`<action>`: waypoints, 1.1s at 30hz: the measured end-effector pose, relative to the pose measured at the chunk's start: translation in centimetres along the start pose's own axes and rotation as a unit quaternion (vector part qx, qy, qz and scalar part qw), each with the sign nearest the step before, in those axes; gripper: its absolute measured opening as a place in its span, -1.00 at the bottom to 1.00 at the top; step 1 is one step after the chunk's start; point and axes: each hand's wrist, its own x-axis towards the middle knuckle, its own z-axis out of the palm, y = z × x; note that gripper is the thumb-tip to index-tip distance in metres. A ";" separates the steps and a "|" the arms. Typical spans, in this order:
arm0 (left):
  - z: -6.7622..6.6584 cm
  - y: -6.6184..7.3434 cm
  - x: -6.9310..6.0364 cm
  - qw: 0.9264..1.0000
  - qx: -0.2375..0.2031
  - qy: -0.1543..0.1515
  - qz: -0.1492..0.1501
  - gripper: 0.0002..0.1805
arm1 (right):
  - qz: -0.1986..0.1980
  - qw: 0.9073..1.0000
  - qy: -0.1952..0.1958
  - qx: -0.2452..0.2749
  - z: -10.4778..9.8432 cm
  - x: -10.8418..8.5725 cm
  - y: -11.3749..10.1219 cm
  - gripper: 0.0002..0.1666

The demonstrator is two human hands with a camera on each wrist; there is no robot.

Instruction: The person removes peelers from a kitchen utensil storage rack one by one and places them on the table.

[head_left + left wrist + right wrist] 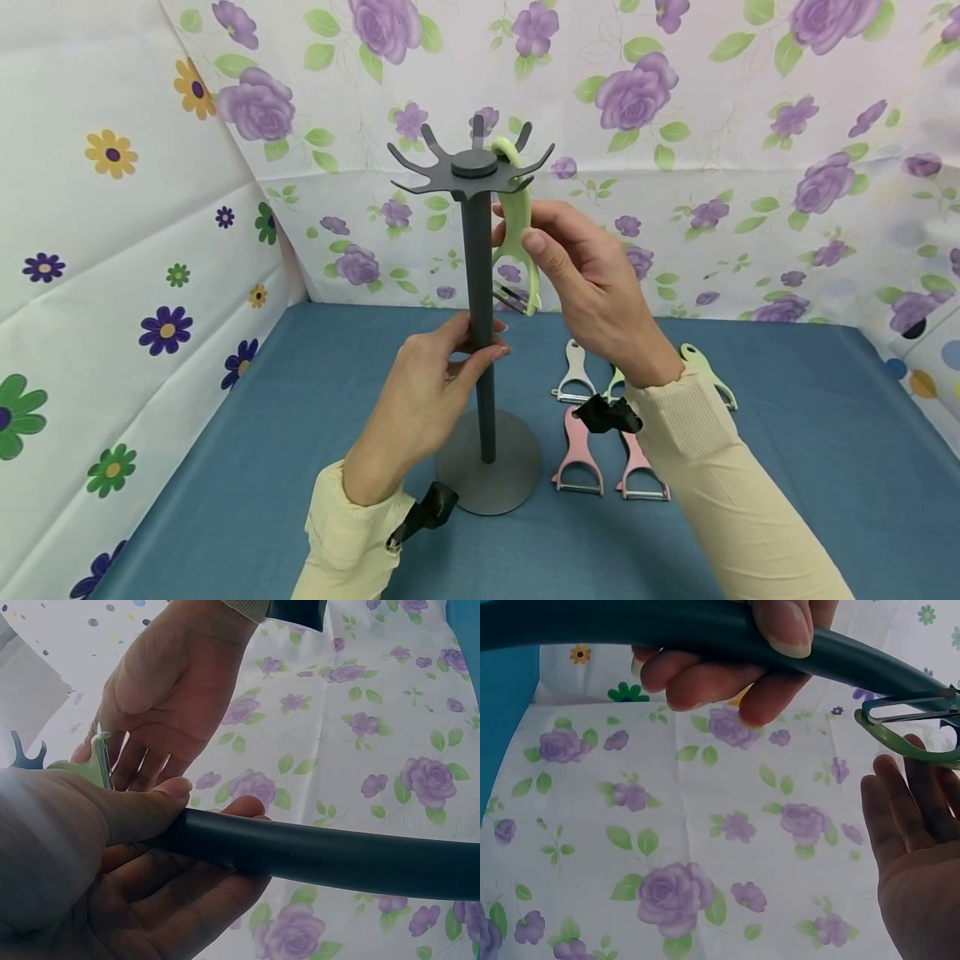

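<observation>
A dark grey utensil stand [477, 258] rises upright from its round base, with curved hooks fanned around its top. My left hand [420, 392] grips the pole at mid-height, thumb on one side and fingers on the other. Near the top, my right hand [600, 287] pinches a light green peeler [516, 221] between thumb and fingers. The peeler's handle loops over a hook on the stand's right side, and its blade end points down beside the pole. In the right wrist view the peeler's metal blade [911, 707] shows close to the pole.
Right of the base lie a white peeler [575, 371], pink peelers [577, 446] and a green peeler [708, 375]. Another green peeler [617, 382] is mostly hidden behind the right wrist. Floral cloth [750, 208] hangs behind the blue table [300, 417].
</observation>
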 end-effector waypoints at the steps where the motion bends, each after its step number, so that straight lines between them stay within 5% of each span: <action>1: 0.0 0.0 0.0 1.000 -0.001 0.000 0.000 -0.80 | 0.003 1.000 0.002 0.001 0.0 0.0 0.0 -0.60; 33: 0.1 0.0 0.0 1.000 0.007 0.003 0.003 -0.78 | -0.002 0.999 0.050 0.002 -0.8 0.8 -0.7 -0.73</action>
